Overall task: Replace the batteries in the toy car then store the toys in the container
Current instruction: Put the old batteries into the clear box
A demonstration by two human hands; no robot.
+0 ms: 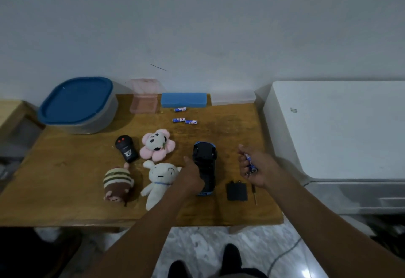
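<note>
A blue toy car (205, 157) lies upside down on the wooden table (65, 168), its black underside up. My left hand (192, 177) rests on the car's left side and grips it. To the right, my right hand (255, 168) is closed around several blue batteries (251, 165). Three more blue batteries (184, 116) lie loose at the back of the table. The black battery cover (236, 190) and a small screwdriver (254, 194) lie right of the car. A grey container with a blue lid (77, 104) stands at the back left.
A black remote (127, 149), a pink flower plush (157, 145), a white plush (158, 180) and a striped brown plush (117, 182) lie left of the car. A pink clear box (143, 97), a blue case (183, 100) and a clear box (233, 98) line the wall. A white appliance (339, 128) stands right.
</note>
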